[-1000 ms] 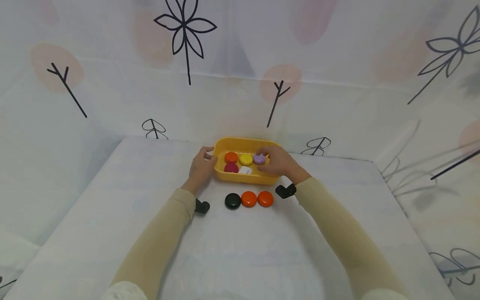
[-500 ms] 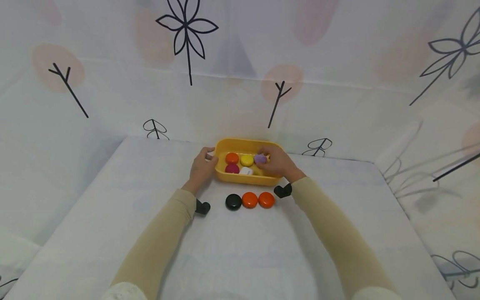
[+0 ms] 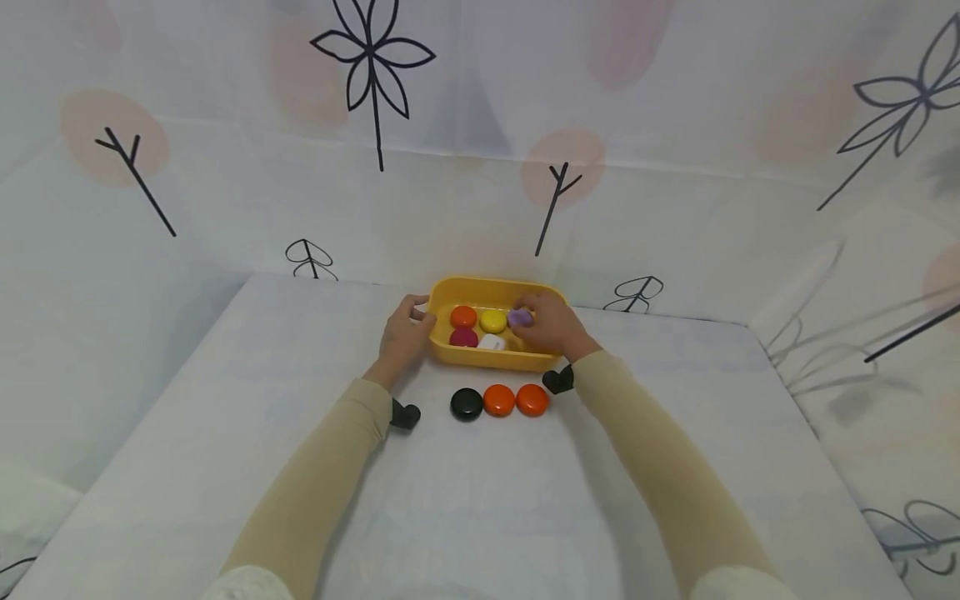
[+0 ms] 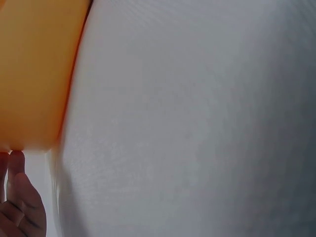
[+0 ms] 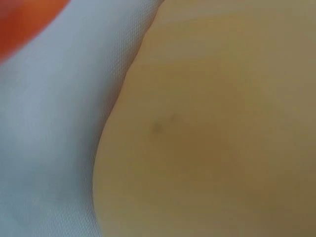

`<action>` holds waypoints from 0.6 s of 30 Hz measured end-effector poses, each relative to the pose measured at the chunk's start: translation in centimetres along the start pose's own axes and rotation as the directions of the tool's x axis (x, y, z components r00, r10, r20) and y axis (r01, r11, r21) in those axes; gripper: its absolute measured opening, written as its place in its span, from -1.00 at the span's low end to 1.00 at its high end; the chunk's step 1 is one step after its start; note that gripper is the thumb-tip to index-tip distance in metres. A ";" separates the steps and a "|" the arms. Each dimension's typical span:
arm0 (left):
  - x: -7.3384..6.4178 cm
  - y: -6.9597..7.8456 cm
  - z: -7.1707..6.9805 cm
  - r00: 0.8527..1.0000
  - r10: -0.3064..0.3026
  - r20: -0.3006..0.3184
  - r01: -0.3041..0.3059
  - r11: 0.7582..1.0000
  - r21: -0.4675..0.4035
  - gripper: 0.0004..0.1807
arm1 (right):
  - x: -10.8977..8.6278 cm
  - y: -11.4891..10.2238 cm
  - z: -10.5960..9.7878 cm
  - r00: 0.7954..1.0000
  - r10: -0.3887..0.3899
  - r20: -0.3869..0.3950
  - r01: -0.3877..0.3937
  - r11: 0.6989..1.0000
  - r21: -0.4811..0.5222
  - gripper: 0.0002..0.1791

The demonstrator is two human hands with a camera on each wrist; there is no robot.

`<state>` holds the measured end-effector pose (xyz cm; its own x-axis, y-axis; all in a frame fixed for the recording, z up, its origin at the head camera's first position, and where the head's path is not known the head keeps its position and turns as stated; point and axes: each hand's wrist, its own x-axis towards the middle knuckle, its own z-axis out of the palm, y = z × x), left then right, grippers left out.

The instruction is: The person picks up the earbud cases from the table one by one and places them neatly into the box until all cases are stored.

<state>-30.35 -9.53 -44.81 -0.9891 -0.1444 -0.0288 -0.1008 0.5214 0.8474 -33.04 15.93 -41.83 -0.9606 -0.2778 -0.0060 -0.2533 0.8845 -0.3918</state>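
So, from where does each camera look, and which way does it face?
Head: worn on the head, facing forward and down at the yellow tray; both sleeves, left grip and right grip show.
Left wrist: worn there, facing the tray's side and the table; some fingers show.
Right wrist: worn there, facing a blurred tan surface; whether it is skin, I cannot tell.
Shared: head and left wrist show the tray.

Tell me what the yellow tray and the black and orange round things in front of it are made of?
The yellow tray looks like smooth plastic with a slight sheen: its walls are evenly coloured, with rounded corners. The black disc and the two orange discs seem hard and glossy, because bright spots of light show on them. Probably plastic too, but painted wood could look similar.
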 end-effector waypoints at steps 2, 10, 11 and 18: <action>-0.1 0.0 0.0 1.000 0.004 0.001 -0.004 1.000 0.002 -0.56 | 0.2 0.0 0.1 1.000 0.003 0.001 -0.003 1.000 -0.020 -0.60; -0.2 0.2 -0.2 1.000 0.015 0.003 -0.015 1.000 0.003 -0.55 | 0.4 -0.4 0.1 1.000 0.027 0.006 -0.027 0.997 -0.072 -0.58; -0.2 0.3 -0.2 1.000 0.014 0.004 -0.014 1.000 0.002 -0.55 | 0.5 -0.4 0.1 1.000 0.030 0.006 -0.030 0.997 -0.076 -0.58; -0.3 0.4 -0.3 1.000 0.007 0.008 -0.007 1.000 -0.005 -0.55 | 0.6 -0.5 0.4 0.999 0.052 0.009 -0.051 0.994 -0.101 -0.59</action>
<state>-30.04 -9.50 -44.36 -0.9906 -0.1339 -0.0274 -0.0935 0.5180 0.8503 -33.45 15.16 -42.03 -0.9714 -0.2350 -0.0347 -0.2147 0.9308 -0.2959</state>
